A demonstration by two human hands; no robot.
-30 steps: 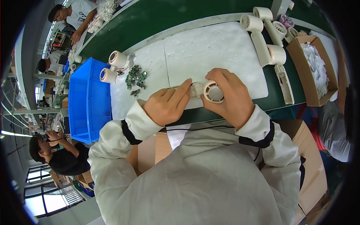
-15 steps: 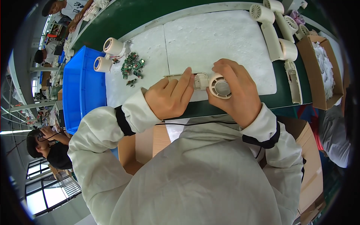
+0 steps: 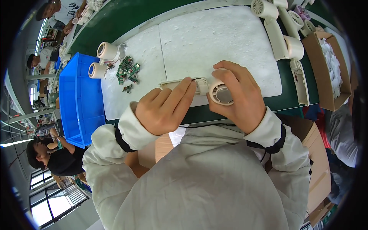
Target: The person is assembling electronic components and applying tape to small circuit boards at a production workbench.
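My right hand (image 3: 245, 97) is curled around the round cream head of a handheld fan (image 3: 222, 94), thumb below and fingers above. The head's ringed grille and grey disc face up. From its left side extends the fan's open handle shell (image 3: 201, 86), its inner cavity partly showing. My left hand (image 3: 165, 109) is closed over that handle, the fingertips pressed on it near the head. These fingers cover much of the handle, and the thumb is hidden. Left of my hands lies a heap of small green circuit boards (image 3: 128, 71) beside two loose cream fan heads (image 3: 107, 50).
A white foam sheet (image 3: 207, 36) covers the green bench. At left stands a blue bin (image 3: 80, 99). Several cream fans (image 3: 276, 40), a separate handle shell (image 3: 300, 82) and a cardboard box (image 3: 324, 73) with white wrapping line the right. A black cable crosses before me. Other people sit at left.
My left hand has slid slightly left and nearer to me, uncovering more of the handle. The fan head has shifted a little in my right hand. The whole view has turned slightly.
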